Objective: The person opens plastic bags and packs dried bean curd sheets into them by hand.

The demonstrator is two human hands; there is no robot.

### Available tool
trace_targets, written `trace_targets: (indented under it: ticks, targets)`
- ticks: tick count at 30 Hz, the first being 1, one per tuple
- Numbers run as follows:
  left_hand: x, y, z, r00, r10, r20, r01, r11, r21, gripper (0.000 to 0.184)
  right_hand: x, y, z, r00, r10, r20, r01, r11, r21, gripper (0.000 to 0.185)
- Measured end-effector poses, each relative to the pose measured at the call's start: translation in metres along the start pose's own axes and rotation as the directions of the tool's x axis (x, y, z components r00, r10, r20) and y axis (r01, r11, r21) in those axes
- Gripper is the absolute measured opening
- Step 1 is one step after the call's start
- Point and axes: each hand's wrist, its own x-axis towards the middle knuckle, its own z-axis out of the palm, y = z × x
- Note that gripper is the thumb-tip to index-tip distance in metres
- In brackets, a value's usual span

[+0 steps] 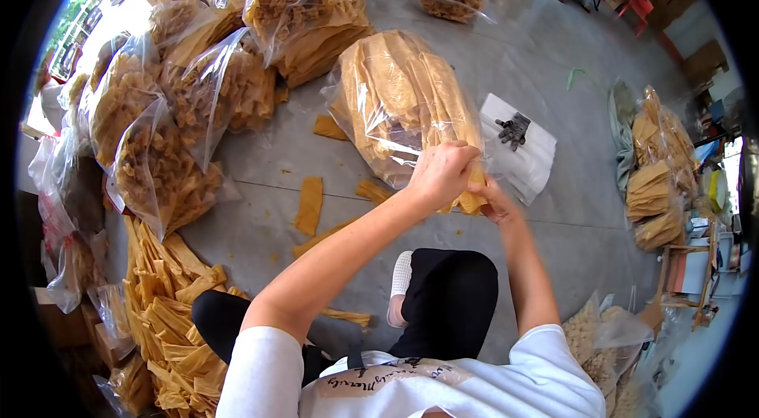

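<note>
A large clear plastic bag (395, 102) packed with long, flat yellow-brown dried strips, resembling dried tofu skin, lies on the floor in front of me. My left hand (444, 171) is closed in a fist on the bag's near end. Just right of and below it, my right hand (498, 201) curls around the ends of some dried strips (470, 201) at the bag's mouth. Its fingertips are partly hidden, so whether it also pinches plastic is unclear. Loose strips (310, 205) lie on the floor left of my hands.
Several filled bags (170, 157) crowd the left and back. A heap of loose strips (170, 315) lies beside my left knee. White plastic sheets (526, 161) with a dark glove (514, 131) lie right of the bag. More strip bundles (656, 181) and a wooden rack (696, 272) stand at right.
</note>
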Motion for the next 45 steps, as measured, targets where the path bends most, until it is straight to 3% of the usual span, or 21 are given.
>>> trace_targets:
  ticks: [3,6,8,9,11,12,13,15,17,19,20,25,26,27,28,32,35,37,39,41,45]
  targets:
    - [-0.002,0.003,0.005,0.995,0.015,0.1,-0.023,0.997,0.076,0.012,0.034,0.002,-0.014,0.985,-0.157,-0.073,0.157,0.988,-0.018,0.045]
    - [-0.003,-0.003,0.007,0.99,0.046,0.137,-0.065,0.988,0.14,0.011,0.075,-0.023,-0.003,0.999,-0.035,-0.032,0.039,0.991,0.128,0.045]
    - [-0.004,-0.005,0.007,0.989,0.042,0.139,-0.062,0.987,0.145,0.011,0.082,-0.04,0.022,0.99,-0.057,-0.128,0.04,0.99,-0.133,0.041]
    - [-0.001,-0.006,0.006,0.996,0.079,0.048,-0.084,0.991,0.107,0.011,0.086,-0.042,0.028,0.985,-0.065,-0.159,0.029,0.975,-0.22,0.04]
    - [-0.001,-0.008,0.006,0.994,0.101,-0.047,-0.098,0.993,0.064,0.011,0.1,-0.027,0.023,0.996,-0.014,-0.086,0.039,0.954,0.298,0.037]
    - [-0.003,-0.009,0.003,0.979,0.142,-0.143,-0.129,0.987,0.095,0.011,0.118,-0.011,0.002,0.996,-0.079,0.032,0.061,0.923,0.38,0.036]
    - [-0.007,-0.011,0.0,0.953,0.186,-0.237,-0.158,0.979,0.132,0.012,0.111,-0.009,0.004,0.997,-0.068,0.033,0.051,0.925,0.376,0.036]
    - [-0.02,-0.017,-0.005,0.962,0.148,-0.229,-0.116,0.983,0.145,0.015,0.081,-0.015,0.017,0.989,-0.149,-0.019,0.139,0.863,0.485,0.046]
    - [-0.03,-0.022,-0.003,0.998,-0.058,-0.024,0.061,0.987,0.148,0.011,0.069,-0.012,0.034,0.996,-0.064,-0.061,0.082,0.922,0.377,0.047]
    - [-0.026,-0.018,0.007,0.999,-0.003,-0.05,0.009,0.991,0.132,0.007,0.09,0.006,0.035,0.903,-0.259,-0.343,0.322,0.936,0.14,0.041]
    - [-0.022,-0.013,0.006,0.999,0.029,-0.03,-0.024,0.987,0.157,0.007,0.107,0.004,0.028,0.903,-0.193,-0.384,0.254,0.961,0.113,0.035]
    - [-0.016,-0.02,0.0,0.993,0.111,0.026,-0.114,0.983,0.141,0.01,0.164,-0.018,-0.009,0.973,-0.127,-0.192,0.18,0.939,0.293,0.036]
    - [-0.017,-0.026,-0.008,0.984,0.17,-0.049,-0.164,0.981,0.101,0.01,0.164,-0.014,-0.006,0.982,-0.07,-0.175,0.125,0.935,0.331,0.042]
    - [-0.018,-0.034,-0.014,0.968,0.219,-0.123,-0.213,0.975,0.06,0.011,0.163,-0.008,-0.004,0.97,-0.124,-0.211,0.191,0.922,0.337,0.042]
    - [-0.019,-0.04,-0.021,0.977,0.191,-0.096,-0.185,0.98,0.07,0.011,0.154,-0.016,0.005,0.951,-0.185,-0.249,0.264,0.904,0.335,0.043]
    - [-0.02,-0.058,-0.053,0.999,0.046,0.03,-0.048,0.996,0.076,0.013,0.154,-0.016,0.0,0.958,-0.14,-0.249,0.229,0.897,0.378,0.04]
    - [-0.01,-0.058,-0.055,0.999,0.046,-0.023,-0.045,0.997,0.057,0.016,0.164,-0.009,-0.016,0.978,-0.094,-0.187,0.154,0.928,0.34,0.037]
    - [-0.007,-0.057,-0.054,0.991,0.104,-0.083,-0.102,0.994,0.031,0.016,0.155,-0.008,-0.008,0.982,-0.164,-0.089,0.184,0.93,0.319,0.038]
    - [-0.014,-0.05,-0.059,0.992,0.072,-0.105,-0.075,0.997,-0.029,0.015,0.128,-0.01,0.022,0.982,-0.113,-0.154,0.15,0.955,0.257,0.038]
    - [-0.024,-0.046,-0.055,0.991,0.045,-0.125,-0.057,0.994,-0.095,0.015,0.12,-0.008,0.02,0.962,-0.226,-0.151,0.228,0.974,-0.003,0.032]
    - [-0.05,-0.034,-0.012,0.952,-0.109,-0.286,0.046,0.975,-0.218,0.011,0.119,0.004,0.014,0.934,-0.305,-0.186,0.291,0.952,-0.1,0.032]
